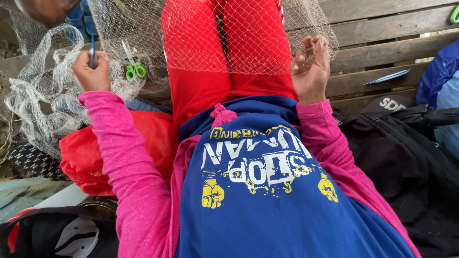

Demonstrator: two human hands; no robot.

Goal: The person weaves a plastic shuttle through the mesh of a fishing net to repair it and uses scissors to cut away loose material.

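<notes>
A fine white fishing net (267,33) lies draped over my red-trousered legs and bunches up at the left. My left hand (91,71) is closed around a thin blue netting needle (92,50), held upright beside the bunched net. My right hand (311,64) is raised at the net's right edge, fingers curled into the mesh. Small scissors with green handles (131,67) rest under the net between my left hand and my legs.
A wooden slatted bench (382,33) runs behind the net, with a flat blue needle (387,77) lying on it. A black bag (411,157) sits at my right, a red bag (95,153) at my left. Another person's blue sleeve (442,71) shows at far right.
</notes>
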